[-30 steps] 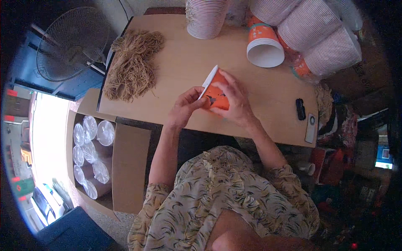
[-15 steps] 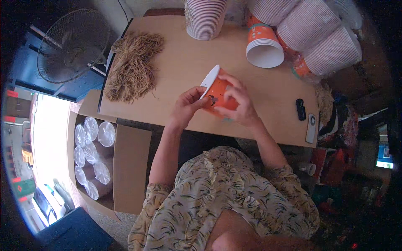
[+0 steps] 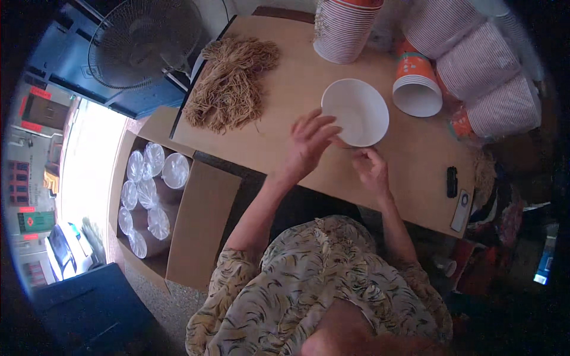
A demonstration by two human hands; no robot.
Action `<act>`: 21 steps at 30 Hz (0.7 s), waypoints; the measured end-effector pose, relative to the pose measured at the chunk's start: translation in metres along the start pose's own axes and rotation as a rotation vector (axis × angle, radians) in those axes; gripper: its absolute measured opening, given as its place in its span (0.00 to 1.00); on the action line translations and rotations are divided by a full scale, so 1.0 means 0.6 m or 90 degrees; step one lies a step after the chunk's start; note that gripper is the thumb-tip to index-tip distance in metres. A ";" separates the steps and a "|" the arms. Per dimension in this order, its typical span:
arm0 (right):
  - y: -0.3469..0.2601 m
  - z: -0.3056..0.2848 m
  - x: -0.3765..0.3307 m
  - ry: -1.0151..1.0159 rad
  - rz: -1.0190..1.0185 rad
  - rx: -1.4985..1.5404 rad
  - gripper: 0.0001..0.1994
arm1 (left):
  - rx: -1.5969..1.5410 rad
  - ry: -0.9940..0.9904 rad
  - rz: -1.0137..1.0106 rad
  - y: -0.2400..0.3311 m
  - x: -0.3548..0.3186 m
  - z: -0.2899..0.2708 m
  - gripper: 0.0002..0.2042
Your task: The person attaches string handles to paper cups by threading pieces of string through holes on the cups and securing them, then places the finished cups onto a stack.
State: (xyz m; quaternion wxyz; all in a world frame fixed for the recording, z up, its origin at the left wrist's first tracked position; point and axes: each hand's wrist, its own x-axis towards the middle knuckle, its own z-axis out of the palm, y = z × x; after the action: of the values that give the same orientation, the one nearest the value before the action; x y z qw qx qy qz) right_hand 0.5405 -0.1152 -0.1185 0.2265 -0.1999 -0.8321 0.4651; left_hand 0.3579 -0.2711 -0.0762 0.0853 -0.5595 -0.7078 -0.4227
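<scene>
- Half a second earlier, the large orange paper-like cup with white inside (image 3: 356, 110) was tilted and showed its printed orange side; now its smooth, round white mouth faced the camera, over the front-middle part of the pale wooden tabletop (image 3: 291, 89).
- The left hand (image 3: 311, 141) had pinched the rim before; at this moment its fingers were spread rather wide, with the tips overlapping the cup's left edge. A grip was not seen, and I could not tell if they touched.
- The right hand (image 3: 373, 170) had moved from the orange side to just below the rim; its fingers were half curled, and I could not tell if they held the cup.
- The whole view had also shifted a little.
- To the left lay a loose bundle of rough brown string (image 3: 228, 89), fibrous and wavy.
- Behind the cup stood a tall ribbed stack of white-rimmed cups (image 3: 344, 35).
- To the right, several nested orange cups (image 3: 417, 89) lay sideways, beside ribbed cup stacks in shiny clear plastic (image 3: 502, 104).
</scene>
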 end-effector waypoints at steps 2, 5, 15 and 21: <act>0.017 0.010 0.001 -0.002 0.017 0.003 0.09 | -0.082 0.010 -0.087 -0.042 -0.026 -0.026 0.15; 0.032 0.026 0.002 0.009 -0.028 0.014 0.08 | 0.068 -0.046 -0.170 -0.187 -0.120 -0.078 0.13; 0.008 0.032 -0.023 -0.062 0.024 0.049 0.06 | 0.627 -0.352 0.230 -0.248 -0.103 -0.090 0.06; -0.024 0.041 -0.027 -0.078 -0.034 0.109 0.08 | 0.429 -0.298 0.121 -0.276 -0.159 -0.053 0.06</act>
State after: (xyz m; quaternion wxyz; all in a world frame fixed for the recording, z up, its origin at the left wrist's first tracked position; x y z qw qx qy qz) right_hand 0.5380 -0.1477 -0.1203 0.2041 -0.1287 -0.8066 0.5396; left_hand 0.2377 -0.3645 -0.1963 0.1391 -0.6440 -0.7520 -0.0197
